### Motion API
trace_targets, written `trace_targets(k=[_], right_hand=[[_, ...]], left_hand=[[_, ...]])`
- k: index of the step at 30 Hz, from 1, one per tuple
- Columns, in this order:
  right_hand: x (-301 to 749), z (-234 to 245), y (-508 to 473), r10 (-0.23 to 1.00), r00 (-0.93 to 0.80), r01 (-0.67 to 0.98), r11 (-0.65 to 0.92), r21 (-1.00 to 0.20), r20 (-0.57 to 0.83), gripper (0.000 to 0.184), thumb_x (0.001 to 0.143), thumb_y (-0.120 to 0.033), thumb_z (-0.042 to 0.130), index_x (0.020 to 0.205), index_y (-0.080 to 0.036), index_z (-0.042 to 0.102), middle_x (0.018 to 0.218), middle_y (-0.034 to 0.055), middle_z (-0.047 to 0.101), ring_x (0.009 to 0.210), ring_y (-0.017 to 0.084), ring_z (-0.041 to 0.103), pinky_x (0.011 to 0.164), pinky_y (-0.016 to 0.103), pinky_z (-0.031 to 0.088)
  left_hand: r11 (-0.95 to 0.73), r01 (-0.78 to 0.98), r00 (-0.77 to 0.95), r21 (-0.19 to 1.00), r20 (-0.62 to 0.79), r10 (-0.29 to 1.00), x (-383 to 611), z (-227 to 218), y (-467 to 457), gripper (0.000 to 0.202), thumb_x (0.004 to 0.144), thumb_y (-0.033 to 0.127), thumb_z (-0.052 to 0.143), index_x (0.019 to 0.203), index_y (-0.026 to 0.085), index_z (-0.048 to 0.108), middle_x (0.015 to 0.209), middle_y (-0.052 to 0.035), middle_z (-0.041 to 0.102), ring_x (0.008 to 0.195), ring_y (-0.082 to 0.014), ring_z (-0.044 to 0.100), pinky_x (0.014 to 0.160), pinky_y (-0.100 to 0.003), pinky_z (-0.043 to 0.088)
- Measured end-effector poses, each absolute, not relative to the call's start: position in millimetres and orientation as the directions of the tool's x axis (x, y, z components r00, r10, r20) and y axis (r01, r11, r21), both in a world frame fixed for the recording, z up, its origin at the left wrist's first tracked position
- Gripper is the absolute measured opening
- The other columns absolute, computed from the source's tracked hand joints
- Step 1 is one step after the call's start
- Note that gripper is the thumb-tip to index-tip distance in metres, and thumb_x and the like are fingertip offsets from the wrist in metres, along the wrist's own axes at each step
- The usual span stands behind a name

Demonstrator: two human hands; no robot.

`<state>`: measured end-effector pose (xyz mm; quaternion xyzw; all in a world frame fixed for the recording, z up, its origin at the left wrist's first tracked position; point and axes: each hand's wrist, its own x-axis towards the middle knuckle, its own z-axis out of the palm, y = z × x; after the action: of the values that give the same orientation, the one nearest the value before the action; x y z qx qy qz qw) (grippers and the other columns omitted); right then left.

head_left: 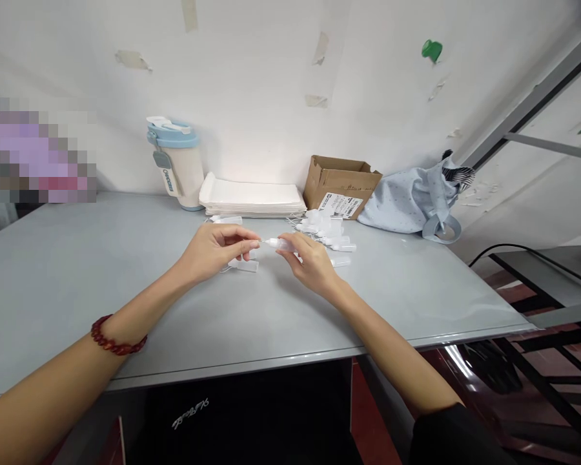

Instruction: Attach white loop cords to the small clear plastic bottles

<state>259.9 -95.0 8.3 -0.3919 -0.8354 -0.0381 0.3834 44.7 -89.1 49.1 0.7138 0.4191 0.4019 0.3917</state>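
Note:
My right hand [314, 261] is closed around a small translucent needle-tip bottle [281, 244], held level above the table with its thin tip pointing left. At that tip, the thumb and fingers of my left hand [217, 250] are pinched together; any small part between them is too small to make out. Just beyond my right hand lies a pile of similar small bottles [322, 223]. Another bottle [246, 265] rests below my left fingers, and one more [228, 220] lies behind that hand. Thin white loops show beside some of them.
Along the wall stand a cream tumbler [186, 171] with a blue lid, a stack of white trays or sheets [254, 194], an open cardboard box [336, 184] and a light blue cloth bag [401, 197]. The grey table [213, 342] ends in a front edge near me.

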Motion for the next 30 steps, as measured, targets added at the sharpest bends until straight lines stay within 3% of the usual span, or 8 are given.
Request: trace_targets(k=[14,19,24,30], right_hand=[[257,10,-104,0.597,-0.435,0.656,0.723,-0.217,0.674,0.019,0.096,-0.029,0.045,0.106,-0.016,0.054,0.08,0.007,0.062,0.067,0.017,0.056,0.061,0.028,0.043],[254,10,-102,0.65,-0.446,0.618,0.721,-0.313,0.615,0.022,0.094,-0.03,0.049,0.11,-0.015,0.053,0.085,0.0075,0.065,0.069,0.016,0.059,0.061,0.027,0.044],[260,17,-98,0.777,-0.429,0.656,0.618,-0.433,0.46,0.039,0.09,-0.026,0.055,0.126,-0.014,0.043,0.092,0.0061,0.064,0.065,0.014,0.058,0.059,0.026,0.045],[269,20,-96,0.772,-0.397,0.683,0.61,-0.402,0.496,0.029,0.091,-0.024,0.052,0.118,-0.016,0.048,0.09,0.0046,0.064,0.064,0.013,0.057,0.064,0.028,0.045]], left_hand=[[-0.436,0.262,0.268,0.861,0.369,0.89,53,48,-101,0.015,0.077,0.031,0.069,0.077,0.016,0.07,0.066,-0.001,0.066,0.052,-0.0107,0.058,0.052,-0.022,0.048],[-0.389,0.278,0.312,0.878,0.301,0.901,44,49,-88,0.013,0.074,0.029,0.071,0.076,0.016,0.071,0.059,0.0005,0.063,0.055,-0.0112,0.057,0.054,-0.022,0.047],[-0.271,0.142,0.078,0.952,0.263,0.962,14,57,-62,0.006,0.072,0.02,0.072,0.073,0.014,0.071,0.06,0.0027,0.064,0.06,-0.0089,0.055,0.058,-0.021,0.047],[0.017,0.106,-0.073,0.994,-0.009,0.997,-4,42,-42,0.013,0.069,0.019,0.075,0.063,0.01,0.067,0.057,0.0011,0.065,0.052,-0.0087,0.057,0.044,-0.018,0.045]])
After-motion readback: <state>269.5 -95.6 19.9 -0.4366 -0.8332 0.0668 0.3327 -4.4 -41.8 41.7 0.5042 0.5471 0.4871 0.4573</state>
